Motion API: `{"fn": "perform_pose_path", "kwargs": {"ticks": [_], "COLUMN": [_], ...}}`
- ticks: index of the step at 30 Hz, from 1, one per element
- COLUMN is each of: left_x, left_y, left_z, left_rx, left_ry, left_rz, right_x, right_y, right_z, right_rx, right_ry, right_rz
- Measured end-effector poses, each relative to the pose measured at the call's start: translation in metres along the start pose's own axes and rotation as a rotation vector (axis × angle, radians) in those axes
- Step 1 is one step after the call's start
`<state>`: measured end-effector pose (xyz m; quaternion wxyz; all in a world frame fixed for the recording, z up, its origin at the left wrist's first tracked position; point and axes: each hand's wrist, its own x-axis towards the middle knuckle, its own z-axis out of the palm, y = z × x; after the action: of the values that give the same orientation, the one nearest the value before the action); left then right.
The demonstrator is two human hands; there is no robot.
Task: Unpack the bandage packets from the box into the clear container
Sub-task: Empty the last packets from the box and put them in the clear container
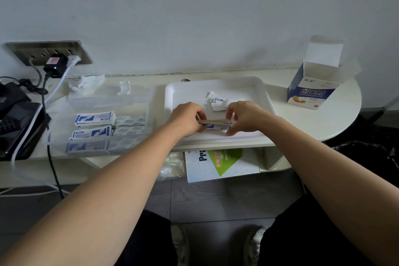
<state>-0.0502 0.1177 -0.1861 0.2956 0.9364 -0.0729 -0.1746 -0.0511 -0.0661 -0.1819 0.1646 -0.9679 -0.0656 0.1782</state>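
Left hand (187, 119) and right hand (244, 117) pinch opposite ends of a bandage packet stack (216, 124) over the white tray (248, 84), likely squaring it. From the hands, the part-filled clear container (101, 100) lies at 9 o'clock and the open box (313, 90) at 2 o'clock.

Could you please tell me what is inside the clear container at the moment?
The clear container holds stacks of blue-and-white bandage packets, with paler packets beside them. How many lie beneath the top ones is hidden.
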Motion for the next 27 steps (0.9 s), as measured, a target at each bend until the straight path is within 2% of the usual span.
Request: {"fn": "perform_pose_path", "kwargs": {"ticks": [2, 4, 9, 14, 19, 24, 27], "left_x": [0.000, 0.001, 0.002, 0.000, -0.001, -0.003, -0.001], "left_y": [-0.001, 0.000, 0.004, 0.001, 0.004, 0.002, -0.001], "left_z": [0.000, 0.000, 0.002, 0.002, -0.002, 0.001, -0.002], "left_rx": [0.007, 0.009, 0.001, 0.017, -0.018, -0.039, -0.039], "left_ry": [-0.008, -0.015, -0.009, -0.008, 0.086, 0.046, 0.074], "left_rz": [-0.001, -0.004, 0.013, 0.008, 0.050, 0.034, 0.039], "right_x": [-0.001, 0.000, -0.002, -0.003, -0.001, 0.001, 0.002], "right_y": [0.003, 0.005, -0.004, -0.002, -0.004, -0.004, -0.005], "right_z": [-0.002, -0.004, -0.001, 0.001, 0.000, 0.007, 0.004], "right_rx": [0.020, 0.137, 0.325, 0.313, 0.283, 0.137, 0.172], "right_ry": [-0.052, -0.060, -0.013, -0.012, 0.110, 0.113, 0.144], "right_rz": [0.040, 0.053, -0.023, -0.044, -0.085, -0.093, -0.095]}}
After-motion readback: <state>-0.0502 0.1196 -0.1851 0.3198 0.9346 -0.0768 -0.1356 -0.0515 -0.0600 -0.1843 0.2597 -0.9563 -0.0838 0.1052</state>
